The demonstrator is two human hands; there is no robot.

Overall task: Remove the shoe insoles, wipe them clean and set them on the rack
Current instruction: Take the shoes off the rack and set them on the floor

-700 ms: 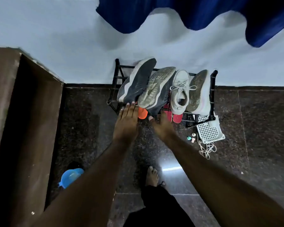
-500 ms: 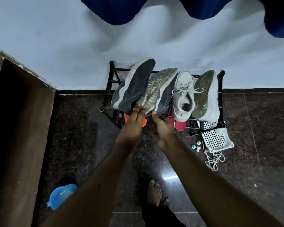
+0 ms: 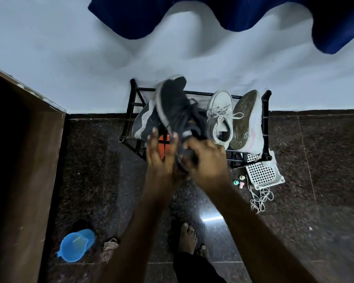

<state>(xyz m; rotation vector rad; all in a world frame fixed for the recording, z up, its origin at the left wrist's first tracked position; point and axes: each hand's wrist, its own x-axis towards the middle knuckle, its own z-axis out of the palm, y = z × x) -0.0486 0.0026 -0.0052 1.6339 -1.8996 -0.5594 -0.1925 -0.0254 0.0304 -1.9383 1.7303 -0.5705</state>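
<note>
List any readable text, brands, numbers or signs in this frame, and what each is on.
No legible text anywhere.
Dark grey sneaker with white sole on the black metal rack, at: faint marks on its side, too blurred to read.
Black lace-up sneaker gripped by the right hand: motion-blurred, nothing readable.
White lace-up sneaker, upturned white sneaker with patterned sole, white perforated plastic basket, blue plastic mug: no markings visible.

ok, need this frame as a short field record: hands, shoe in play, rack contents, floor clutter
right hand: grips heel of the dark sneaker
left hand: fingers straight, touching that sneaker
dark sneaker: lifted, blurred
shoe rack: second dark sneaker, white lace-up sneaker, white sneaker sole-up
floor: white perforated basket, blue plastic mug
insole: none visible
</note>
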